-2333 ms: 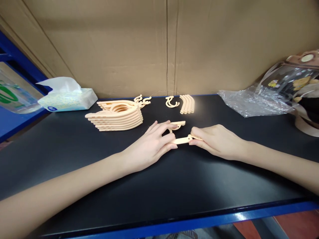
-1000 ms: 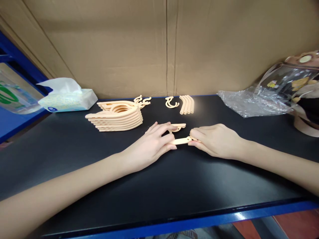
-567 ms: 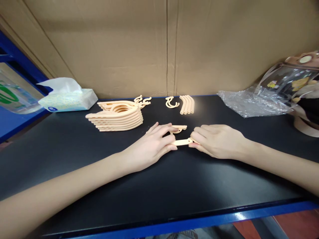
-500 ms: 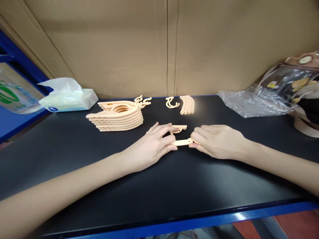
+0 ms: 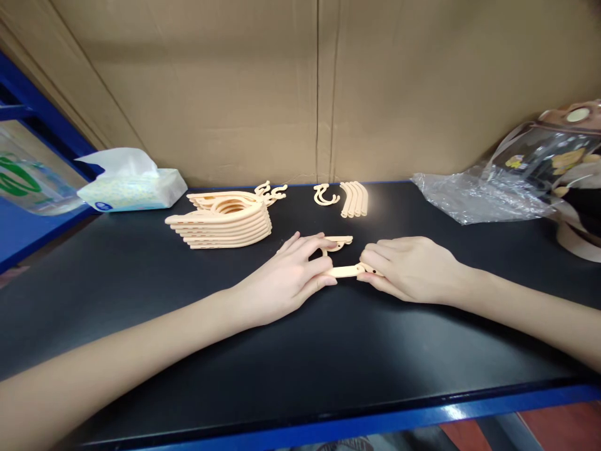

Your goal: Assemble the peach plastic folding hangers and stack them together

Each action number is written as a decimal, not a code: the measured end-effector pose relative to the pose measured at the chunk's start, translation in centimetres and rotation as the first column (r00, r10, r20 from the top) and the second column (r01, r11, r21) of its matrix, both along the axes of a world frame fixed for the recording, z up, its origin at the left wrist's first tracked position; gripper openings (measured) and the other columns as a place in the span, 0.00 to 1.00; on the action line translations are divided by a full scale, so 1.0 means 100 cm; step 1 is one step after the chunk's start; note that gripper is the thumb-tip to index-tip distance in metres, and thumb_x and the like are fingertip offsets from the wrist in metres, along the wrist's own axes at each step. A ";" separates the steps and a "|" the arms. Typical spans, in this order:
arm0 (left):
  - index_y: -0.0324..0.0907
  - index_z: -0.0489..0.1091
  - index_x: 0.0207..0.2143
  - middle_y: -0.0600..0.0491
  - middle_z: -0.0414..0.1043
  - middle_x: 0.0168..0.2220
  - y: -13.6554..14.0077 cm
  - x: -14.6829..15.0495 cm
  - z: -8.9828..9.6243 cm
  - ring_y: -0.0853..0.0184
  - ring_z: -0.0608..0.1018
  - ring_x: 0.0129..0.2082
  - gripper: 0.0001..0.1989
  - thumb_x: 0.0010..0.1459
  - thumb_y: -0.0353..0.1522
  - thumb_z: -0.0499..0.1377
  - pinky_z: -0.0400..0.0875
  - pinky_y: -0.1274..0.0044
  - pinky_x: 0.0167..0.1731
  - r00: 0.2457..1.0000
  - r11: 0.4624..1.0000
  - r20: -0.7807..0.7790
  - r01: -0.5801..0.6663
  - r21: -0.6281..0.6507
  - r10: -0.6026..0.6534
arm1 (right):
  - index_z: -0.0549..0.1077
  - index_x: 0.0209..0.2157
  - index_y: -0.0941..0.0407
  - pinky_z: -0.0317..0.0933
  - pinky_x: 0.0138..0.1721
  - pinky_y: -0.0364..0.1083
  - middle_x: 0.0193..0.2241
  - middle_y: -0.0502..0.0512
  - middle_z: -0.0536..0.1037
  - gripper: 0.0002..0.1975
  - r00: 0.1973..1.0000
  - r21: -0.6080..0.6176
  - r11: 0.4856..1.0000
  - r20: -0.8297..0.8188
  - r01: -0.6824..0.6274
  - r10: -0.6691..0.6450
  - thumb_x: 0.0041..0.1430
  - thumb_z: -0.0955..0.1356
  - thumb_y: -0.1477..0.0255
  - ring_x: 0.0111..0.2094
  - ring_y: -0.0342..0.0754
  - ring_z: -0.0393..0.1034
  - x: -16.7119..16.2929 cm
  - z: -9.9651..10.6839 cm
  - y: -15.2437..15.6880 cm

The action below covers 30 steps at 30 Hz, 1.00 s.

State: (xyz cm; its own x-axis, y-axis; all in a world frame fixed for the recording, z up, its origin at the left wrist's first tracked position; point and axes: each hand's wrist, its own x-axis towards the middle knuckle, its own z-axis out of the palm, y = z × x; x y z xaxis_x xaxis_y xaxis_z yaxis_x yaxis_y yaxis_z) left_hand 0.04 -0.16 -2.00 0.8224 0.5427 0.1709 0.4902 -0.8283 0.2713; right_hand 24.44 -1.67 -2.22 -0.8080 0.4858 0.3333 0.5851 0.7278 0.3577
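Note:
My left hand is closed around a cream plastic folding clothes hanger, holding it low over the black tabletop. Its other arm shows just beyond my fingers, and my palm hides much of it. My right hand pinches the hanger's right end, where a narrow piece with a small dark hole meets the bar. The fingers cover most of that piece, so how the two parts are joined is hidden. Behind my left hand lies a stack of cream folded hangers.
Several loose hooks lie by the stack; more hooks and curved bars sit at the back. A tissue pack is at left, a plastic bag and a clear bag-like item at right. Cardboard stands behind.
At the hanger's right end, more of the narrow piece with its dark hole now shows beside my right fingers. My hands otherwise stay in place; the view has shifted slightly.

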 end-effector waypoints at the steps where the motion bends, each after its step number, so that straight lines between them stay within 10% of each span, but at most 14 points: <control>1: 0.42 0.67 0.36 0.47 0.59 0.60 0.000 0.000 0.000 0.58 0.58 0.64 0.13 0.68 0.36 0.47 0.49 0.55 0.62 1.000 1.000 0.002 0.000 0.004 0.000 | 0.66 0.27 0.57 0.47 0.23 0.43 0.20 0.49 0.69 0.19 1.000 -0.045 0.999 -0.022 0.014 -0.015 0.69 0.54 0.66 0.20 0.42 0.61 0.000 0.000 0.000; 9: 0.42 0.68 0.37 0.46 0.60 0.60 0.000 0.000 0.001 0.57 0.57 0.64 0.13 0.68 0.35 0.47 0.48 0.53 0.62 1.000 1.000 -0.011 0.006 -0.010 -0.006 | 0.64 0.28 0.56 0.48 0.23 0.42 0.22 0.49 0.71 0.19 0.989 -0.295 0.955 -0.138 0.002 -0.044 0.68 0.56 0.60 0.21 0.41 0.62 0.000 0.001 0.000; 30: 0.42 0.68 0.38 0.46 0.59 0.60 0.000 0.000 0.003 0.57 0.57 0.64 0.12 0.68 0.35 0.46 0.48 0.53 0.62 1.000 1.000 -0.019 0.005 -0.021 -0.005 | 0.64 0.25 0.56 0.47 0.23 0.42 0.21 0.47 0.69 0.17 0.978 -0.303 0.953 -0.196 0.004 -0.066 0.67 0.59 0.63 0.20 0.40 0.61 -0.001 0.001 -0.001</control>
